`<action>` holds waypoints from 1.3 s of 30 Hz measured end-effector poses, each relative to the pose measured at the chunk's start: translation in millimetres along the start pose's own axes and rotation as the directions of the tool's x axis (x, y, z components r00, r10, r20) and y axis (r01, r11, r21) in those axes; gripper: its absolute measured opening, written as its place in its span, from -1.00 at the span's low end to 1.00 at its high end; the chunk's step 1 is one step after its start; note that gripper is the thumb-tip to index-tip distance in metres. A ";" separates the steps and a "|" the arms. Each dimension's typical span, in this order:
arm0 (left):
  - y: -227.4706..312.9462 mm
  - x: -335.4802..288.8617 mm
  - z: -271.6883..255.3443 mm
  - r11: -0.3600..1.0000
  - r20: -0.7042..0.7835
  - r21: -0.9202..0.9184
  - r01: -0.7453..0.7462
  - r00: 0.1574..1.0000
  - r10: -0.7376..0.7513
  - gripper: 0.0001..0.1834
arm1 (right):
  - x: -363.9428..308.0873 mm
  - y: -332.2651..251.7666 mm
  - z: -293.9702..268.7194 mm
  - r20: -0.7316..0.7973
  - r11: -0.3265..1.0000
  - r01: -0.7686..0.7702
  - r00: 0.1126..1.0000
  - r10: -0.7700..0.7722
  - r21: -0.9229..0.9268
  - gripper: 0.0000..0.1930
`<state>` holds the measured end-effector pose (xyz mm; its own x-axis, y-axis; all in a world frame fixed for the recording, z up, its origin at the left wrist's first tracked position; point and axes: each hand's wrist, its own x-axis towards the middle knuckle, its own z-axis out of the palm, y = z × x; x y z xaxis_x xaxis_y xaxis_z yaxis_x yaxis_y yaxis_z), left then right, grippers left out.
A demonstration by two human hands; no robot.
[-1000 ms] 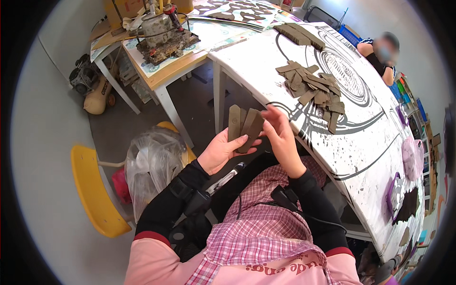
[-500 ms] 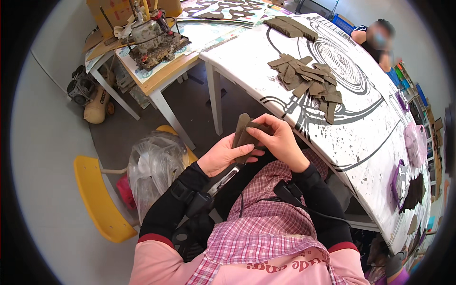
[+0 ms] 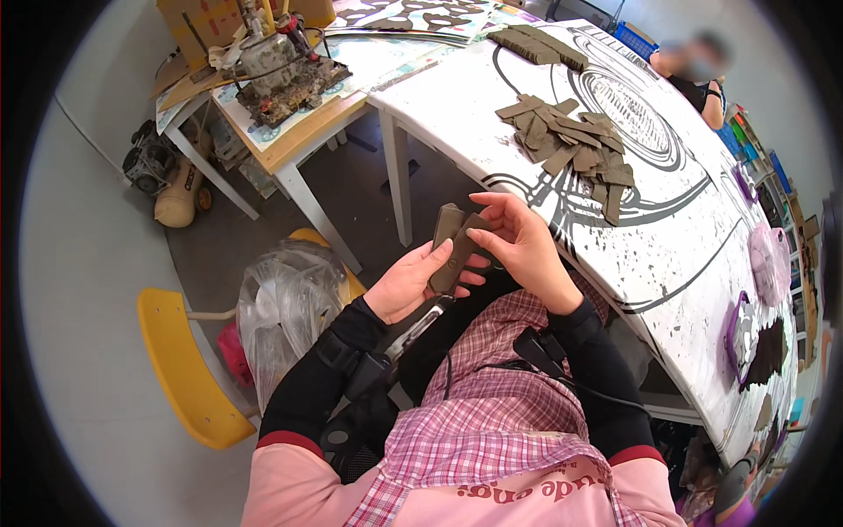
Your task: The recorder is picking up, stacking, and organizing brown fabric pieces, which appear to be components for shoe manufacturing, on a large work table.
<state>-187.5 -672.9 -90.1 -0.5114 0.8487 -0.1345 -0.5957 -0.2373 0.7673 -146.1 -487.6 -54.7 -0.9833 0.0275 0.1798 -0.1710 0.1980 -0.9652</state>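
Above my lap, my left hand (image 3: 404, 283) is closed on flat, dark olive-brown strips (image 3: 447, 261), its thumb lying across them. Two strip ends fan apart at the top, and how many lie beneath I cannot tell. The thumb and forefinger of my right hand (image 3: 529, 255) pinch the upper end of the right-hand strip (image 3: 475, 227). On the white table, a loose pile of similar strips (image 3: 575, 145) lies scattered beyond my right hand. Farther back sits a neat row of strips (image 3: 537, 46).
The white table (image 3: 667, 290) with black line drawing runs along my right. To the left are a yellow chair (image 3: 189, 373) with a clear plastic bag (image 3: 290, 303), and a compressor (image 3: 176, 189). A dirty machine (image 3: 285, 83) stands on a side table. Another person (image 3: 694, 75) sits at the far right.
My right hand has shifted slightly up and right, its fingers more spread above the pinch. The strips have turned, showing more of the front one's face. The other person's arm has moved.
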 end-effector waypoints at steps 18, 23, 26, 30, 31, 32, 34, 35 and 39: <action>0.2 8.6 11.0 0.945 0.121 0.325 -0.022 0.992 -0.018 -0.54 | 20.8 -20.9 -32.5 0.100 0.997 -0.023 0.994 0.030 -0.070 -0.77; -6.6 10.2 3.8 0.974 0.035 0.204 -0.093 0.995 0.088 -0.53 | 18.0 -32.6 -33.8 -0.385 0.997 0.044 0.923 -0.014 0.068 -0.81; -12.7 11.4 5.2 0.987 -0.092 0.071 -0.143 0.985 0.149 -0.54 | 4.0 -26.0 -16.9 -0.268 0.889 0.013 0.956 0.124 0.458 -0.80; -18.9 14.5 -1.3 0.950 -0.168 -0.182 -0.253 0.960 0.223 -0.54 | -28.3 4.3 27.0 0.028 0.715 -0.327 0.918 0.396 0.617 -0.78; -11.4 15.0 4.6 0.946 -0.083 -0.228 -0.230 0.973 0.216 -0.52 | -30.9 9.9 31.7 0.058 0.696 -0.371 0.901 0.429 0.614 -0.79; -9.3 14.3 8.2 0.946 -0.080 -0.229 -0.229 0.973 0.216 -0.52 | -32.4 14.1 34.2 0.087 0.676 -0.413 0.883 0.461 0.610 -0.81; -7.9 11.3 10.0 0.925 -0.090 -0.279 -0.259 0.966 0.244 -0.49 | -32.1 12.3 38.0 0.118 0.710 -0.443 0.881 0.458 0.547 -0.77; -13.3 12.5 5.7 0.938 -0.163 -0.204 -0.281 0.954 0.250 -0.51 | -32.2 8.4 37.8 0.144 0.837 -0.432 0.902 0.408 0.337 -0.77; -18.2 12.3 0.3 0.936 -0.172 -0.173 -0.308 0.945 0.279 -0.56 | -31.9 4.7 29.3 -0.034 0.979 -0.203 0.979 0.202 -0.034 -0.81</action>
<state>-182.8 -658.0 -105.6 -0.7556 0.6547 -0.0207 -0.5075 -0.5651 0.6505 -117.4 -516.3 -70.5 -0.9949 0.1004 -0.0120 0.0341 0.2218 -0.9745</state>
